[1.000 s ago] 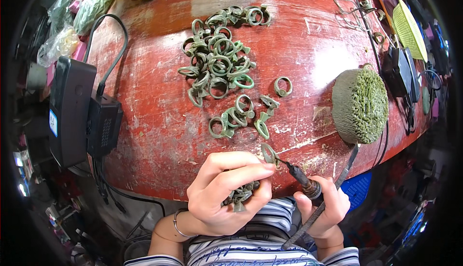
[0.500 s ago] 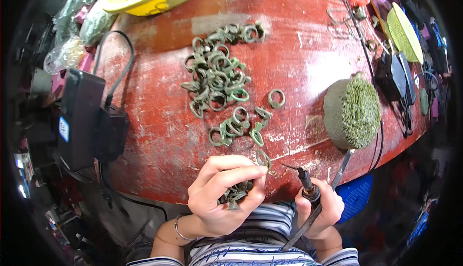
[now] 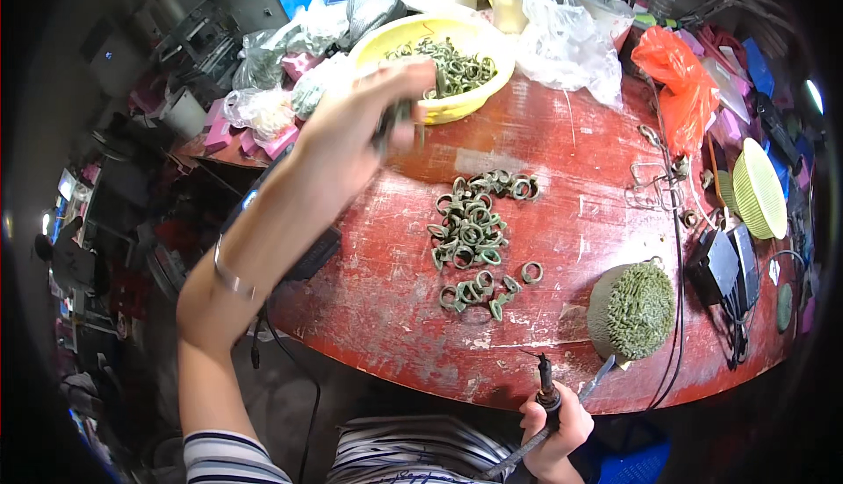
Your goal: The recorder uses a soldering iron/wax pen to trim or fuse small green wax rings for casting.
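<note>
Nearest the body, the right hand (image 3: 562, 427) was closed around a slim black tool (image 3: 546, 387), its thin tip pointing up and away, probably to keep that point clear of the fingers. A long grey strip (image 3: 520, 455) ran past the same hand toward a green lump (image 3: 639, 313); whether the hand gripped it too, I could not tell. The lump stood at the right of the red tabletop (image 3: 395, 308), seemingly placed within easy reach of that hand. Centrally lay the green rings (image 3: 471, 231), most piled together, a few in a looser cluster nearer the edge and one ring (image 3: 531, 272) apart, perhaps so that single pieces could be picked up readily. Farther out, the left hand (image 3: 373, 97) was at the near rim of a yellow basin (image 3: 470, 106) of similar pieces, its fingers curled around a dark bundle (image 3: 393, 122) too blurred to make out. Plastic bags (image 3: 571, 36) crowded the far side, apparently pushed back to leave working room.
</note>
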`<state>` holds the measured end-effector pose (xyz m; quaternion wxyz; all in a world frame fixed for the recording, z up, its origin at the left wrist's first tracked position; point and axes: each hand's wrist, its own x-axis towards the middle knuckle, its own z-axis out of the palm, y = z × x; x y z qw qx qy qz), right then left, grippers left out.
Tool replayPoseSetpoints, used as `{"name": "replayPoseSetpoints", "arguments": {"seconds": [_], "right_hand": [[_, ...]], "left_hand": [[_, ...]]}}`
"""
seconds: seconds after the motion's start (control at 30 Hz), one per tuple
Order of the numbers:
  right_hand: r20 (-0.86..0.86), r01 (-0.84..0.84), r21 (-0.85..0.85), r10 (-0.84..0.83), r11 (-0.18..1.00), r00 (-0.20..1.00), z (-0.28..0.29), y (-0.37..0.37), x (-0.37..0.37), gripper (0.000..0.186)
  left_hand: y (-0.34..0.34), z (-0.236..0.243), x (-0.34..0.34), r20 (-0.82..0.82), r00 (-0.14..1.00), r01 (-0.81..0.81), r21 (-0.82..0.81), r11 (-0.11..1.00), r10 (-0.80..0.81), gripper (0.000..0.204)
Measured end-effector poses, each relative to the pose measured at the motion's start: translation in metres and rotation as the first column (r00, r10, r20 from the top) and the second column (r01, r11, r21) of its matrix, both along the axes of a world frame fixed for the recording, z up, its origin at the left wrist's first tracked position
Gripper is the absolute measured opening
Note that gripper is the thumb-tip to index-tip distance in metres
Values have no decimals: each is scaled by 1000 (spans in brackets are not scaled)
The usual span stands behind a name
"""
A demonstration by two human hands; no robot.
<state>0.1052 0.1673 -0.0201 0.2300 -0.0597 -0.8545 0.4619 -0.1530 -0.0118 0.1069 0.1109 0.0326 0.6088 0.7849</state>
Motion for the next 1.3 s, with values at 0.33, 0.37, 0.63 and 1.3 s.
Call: {"name": "replayPoseSetpoints", "arguments": {"seconds": [0.33,0.37,0.63,1.3], "right_hand": [[3,-51,-70,51,996,999,-9,10,2,33],[-17,-53,-79,52,995,998,-10,10,1,33],[-12,-61,-117,60,991,998,-13,13,3,36],[67,-12,-224,28,975,997,15,6,4,34]], "left_hand": [[11,-12,-123,-112,957,-285,-520,805,266,49],[12,-11,-115,-169,955,-296,-602,742,244,47],[54,-39,16,-479,705,-77,-785,615,-523,9],[31,-69,157,-13,952,292,-250,923,-305,21]]}}
